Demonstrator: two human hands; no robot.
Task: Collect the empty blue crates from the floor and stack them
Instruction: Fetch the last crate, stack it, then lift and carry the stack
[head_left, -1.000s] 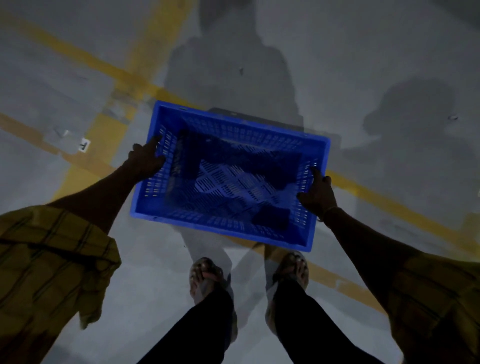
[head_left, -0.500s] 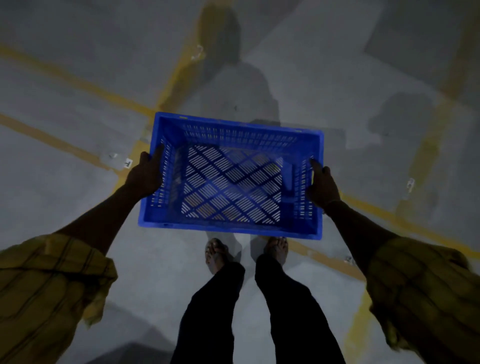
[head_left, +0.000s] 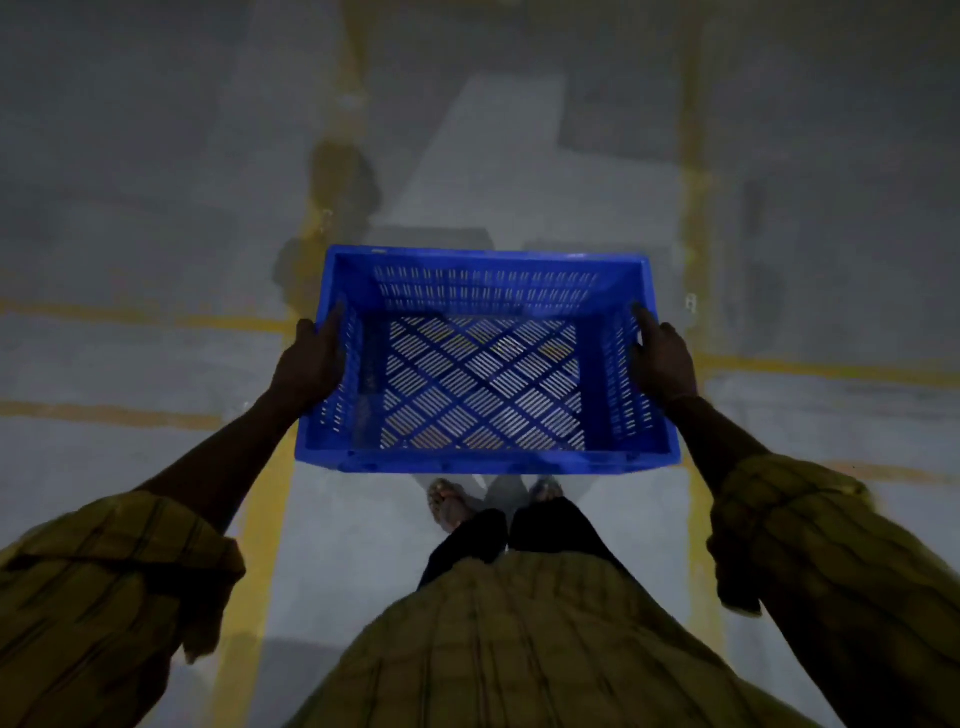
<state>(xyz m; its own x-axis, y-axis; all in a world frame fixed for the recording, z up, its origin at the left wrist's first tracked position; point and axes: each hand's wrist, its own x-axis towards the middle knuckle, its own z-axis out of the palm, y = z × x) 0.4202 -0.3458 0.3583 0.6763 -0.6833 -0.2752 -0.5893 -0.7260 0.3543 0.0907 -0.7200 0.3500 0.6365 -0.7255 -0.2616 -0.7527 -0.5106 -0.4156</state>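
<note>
The blue crate (head_left: 488, 364) now sits level and higher than before; left hand (head_left: 311, 358) and right hand (head_left: 665, 364) fingers still grip its sides.

It looked like a warehouse or factory floor: bare grey concrete floor (head_left: 156, 208) painted with worn yellow lines (head_left: 693, 171) marking lanes and bays, running past and beneath the fingers (head_left: 332, 322) gripping a perforated blue crate (head_left: 483, 280)
</note>
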